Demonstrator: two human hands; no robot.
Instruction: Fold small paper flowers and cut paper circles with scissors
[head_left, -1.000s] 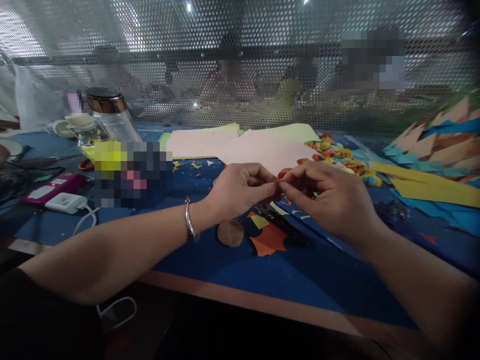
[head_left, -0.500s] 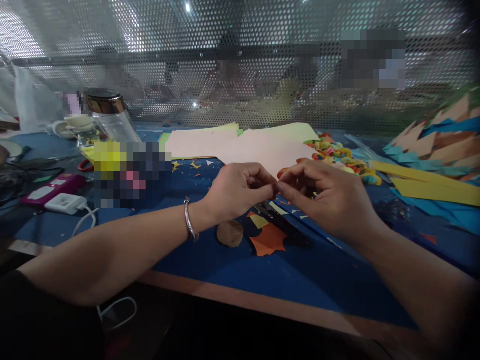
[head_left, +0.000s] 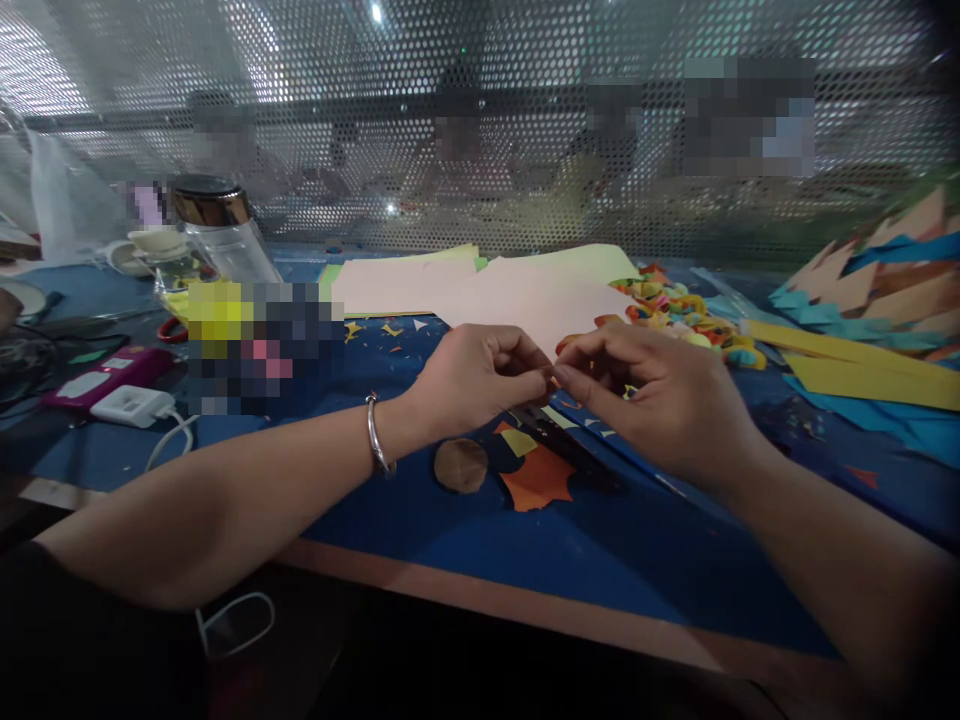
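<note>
Fingertip to fingertip, my left hand (head_left: pixel 476 385) and my right hand (head_left: pixel 656 395) meet above the blue table (head_left: pixel 390 540). Each is closed in a pinch; whatever lies between the tips is too small to make out. A silver bangle (head_left: pixel 376 433) circles my left wrist. Below the hands lie a brown round piece (head_left: pixel 460 466), a jagged orange paper cutout (head_left: pixel 537 482) and a small pale yellow scrap (head_left: pixel 519 442). Beside these rests a long dark tool (head_left: pixel 577 455), partly hidden by my right hand, so its kind is unclear.
Pale paper sheets (head_left: pixel 405 287) lie behind my hands, with a colourful pile of small pieces (head_left: pixel 679 315) to their right. Folded pointed paper (head_left: pixel 877 270) and yellow strips (head_left: pixel 877 378) are far right. At left stand a bottle (head_left: pixel 232 245) and a magenta box (head_left: pixel 112 378). Perforated metal (head_left: pixel 510 190) rises behind.
</note>
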